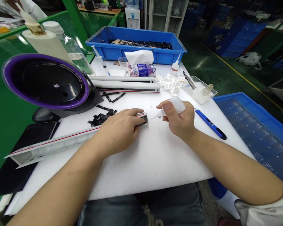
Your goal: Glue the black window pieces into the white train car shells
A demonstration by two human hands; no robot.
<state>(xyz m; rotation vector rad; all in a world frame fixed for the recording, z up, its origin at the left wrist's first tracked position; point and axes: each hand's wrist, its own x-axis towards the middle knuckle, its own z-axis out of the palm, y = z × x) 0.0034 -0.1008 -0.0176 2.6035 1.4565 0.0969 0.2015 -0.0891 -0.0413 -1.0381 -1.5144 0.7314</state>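
Note:
A long white channel with a red stripe (58,142) lies slantwise across the left half of the white foam-topped table (155,163). My left hand (122,128) is wrapped over its right end, fingers at the opening. In my right hand (181,121) is a small white squeeze bottle (176,106), held tilted; its thin nozzle points left, close to the channel's end. Whether the tip touches the channel is hard to tell. Small black pieces (100,119) are piled just behind the channel, left of my left hand.
A purple-rimmed black fan (54,84) stands at the left. Behind are two more channels (129,87), a tissue pack (141,69), crumpled tissue (168,83) and a blue bin (136,51). A clear tray (201,94) and a blue pen-like tool (209,123) lie right.

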